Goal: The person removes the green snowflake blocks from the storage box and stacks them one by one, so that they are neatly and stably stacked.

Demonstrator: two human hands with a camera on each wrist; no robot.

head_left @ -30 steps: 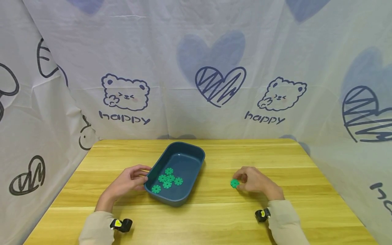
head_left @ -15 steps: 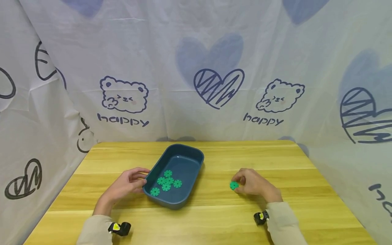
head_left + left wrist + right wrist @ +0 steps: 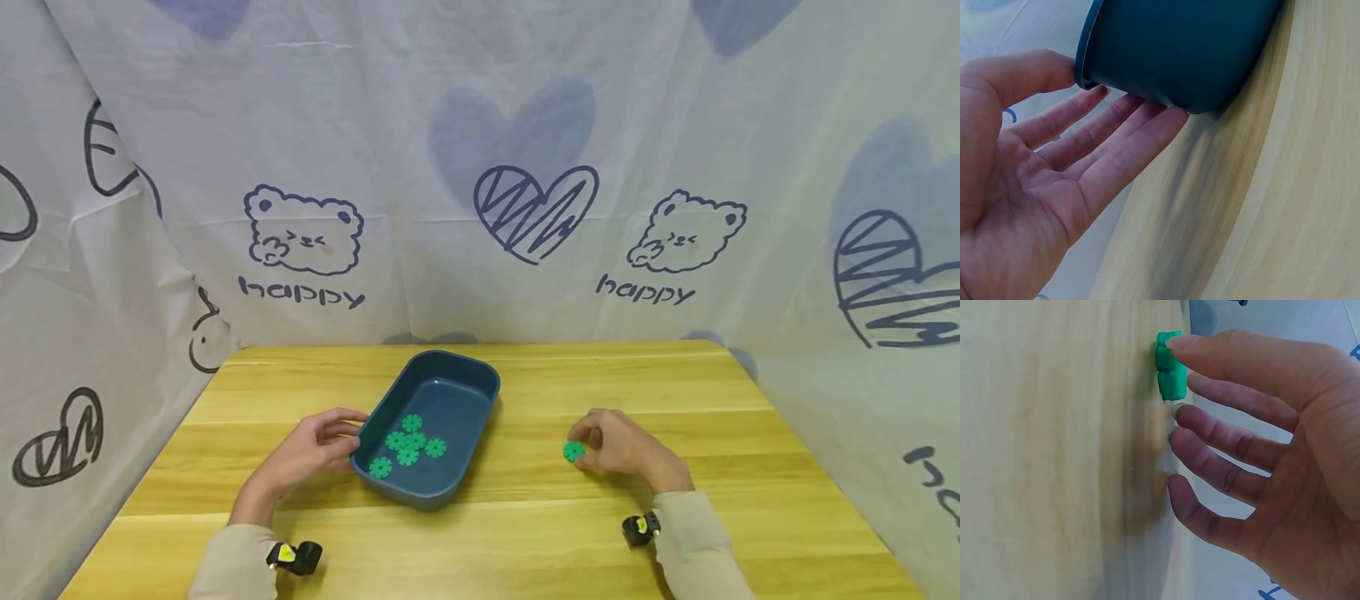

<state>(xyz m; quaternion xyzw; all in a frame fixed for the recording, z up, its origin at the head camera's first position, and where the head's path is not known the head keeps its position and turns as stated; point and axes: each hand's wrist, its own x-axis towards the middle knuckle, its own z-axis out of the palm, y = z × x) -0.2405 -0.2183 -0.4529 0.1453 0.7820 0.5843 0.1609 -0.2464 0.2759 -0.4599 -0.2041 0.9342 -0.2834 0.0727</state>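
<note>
A dark blue rectangular box (image 3: 457,417) with rounded corners stands slanted on the table. Several flat green notched discs (image 3: 407,442) lie inside, towards its near end. My left hand (image 3: 307,450) is at the box's left side; in the left wrist view its nearly straight fingers (image 3: 1141,134) touch the outer wall and the thumb meets the rim. To the right of the box, my right hand (image 3: 618,446) pinches another green notched disc (image 3: 573,452) between thumb and index finger, low over the table. The other fingers (image 3: 1229,434) curve loosely, holding nothing.
The wooden table (image 3: 517,542) runs back to a pale curtain (image 3: 420,167) with printed hearts and bears. Black wrist cameras (image 3: 306,558) sit on both sleeves. Curtain also hangs along the left and right sides.
The view shifts slightly. Both hands, the box and the held disc keep their places relative to each other.
</note>
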